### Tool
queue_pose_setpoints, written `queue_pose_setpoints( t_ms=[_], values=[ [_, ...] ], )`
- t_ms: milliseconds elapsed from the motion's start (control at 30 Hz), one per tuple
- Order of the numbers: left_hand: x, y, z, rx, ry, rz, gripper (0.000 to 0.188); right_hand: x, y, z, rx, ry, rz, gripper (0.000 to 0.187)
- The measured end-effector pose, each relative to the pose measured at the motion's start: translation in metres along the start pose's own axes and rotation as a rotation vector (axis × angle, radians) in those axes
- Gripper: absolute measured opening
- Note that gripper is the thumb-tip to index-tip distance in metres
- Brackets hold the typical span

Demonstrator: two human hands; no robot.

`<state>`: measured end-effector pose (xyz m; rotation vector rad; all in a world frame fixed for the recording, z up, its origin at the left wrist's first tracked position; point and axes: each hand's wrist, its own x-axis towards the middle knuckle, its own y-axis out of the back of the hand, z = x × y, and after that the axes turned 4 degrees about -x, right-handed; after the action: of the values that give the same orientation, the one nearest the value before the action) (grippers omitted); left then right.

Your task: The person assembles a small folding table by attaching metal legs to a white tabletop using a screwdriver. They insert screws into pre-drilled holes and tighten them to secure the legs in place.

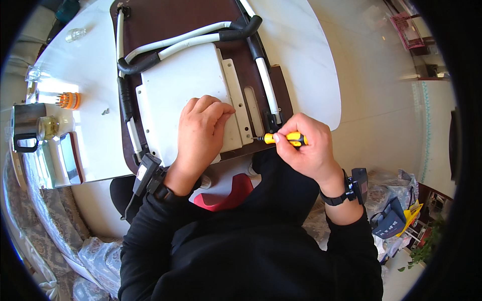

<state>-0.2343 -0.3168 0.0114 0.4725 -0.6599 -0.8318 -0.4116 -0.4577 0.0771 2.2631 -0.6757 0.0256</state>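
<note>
A dark brown folding-table board [175,17] lies with its white tubular legs [201,41] and black sleeves uppermost. Fixed flat against it is a white drawer box [175,85], whose side flange [236,93] has several holes. My right hand [311,143] grips a yellow and black screwdriver [281,138]. Its tip points left and meets the flange at the near right corner, by a screw hole. My left hand [201,130] rests over the box with curled fingers, thumb and fingertips together near the flange. Whatever they may pinch is too small to see.
The white marble-look table [311,65] carries an orange screwdriver-bit holder [69,100], a glass jar [47,128], a dark kettle [25,123] and a phone [70,158] on the left. A small clear glass [75,34] lies farther back. Below the edge is a red stool [228,193].
</note>
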Motion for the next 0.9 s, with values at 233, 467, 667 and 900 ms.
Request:
queue_pose_setpoints(
  t_ms=[233, 467, 667, 900],
  values=[
    [0.000, 0.000, -0.002, -0.037, 0.071, -0.038, 0.010, -0.001, -0.010, 0.009, -0.066, 0.114, -0.044, 0.017],
    [0.000, 0.001, -0.002, -0.060, 0.088, -0.049, 0.013, 0.003, -0.016, 0.007, -0.201, 0.159, -0.070, 0.023],
    [0.002, 0.002, -0.002, -0.049, 0.042, -0.026, 0.012, 0.016, -0.012, -0.006, -0.222, 0.135, -0.225, 0.021],
    [-0.003, 0.001, -0.002, -0.057, 0.024, -0.054, 0.012, 0.050, 0.010, -0.008, -0.183, 0.204, -0.574, 0.018]
  ],
)
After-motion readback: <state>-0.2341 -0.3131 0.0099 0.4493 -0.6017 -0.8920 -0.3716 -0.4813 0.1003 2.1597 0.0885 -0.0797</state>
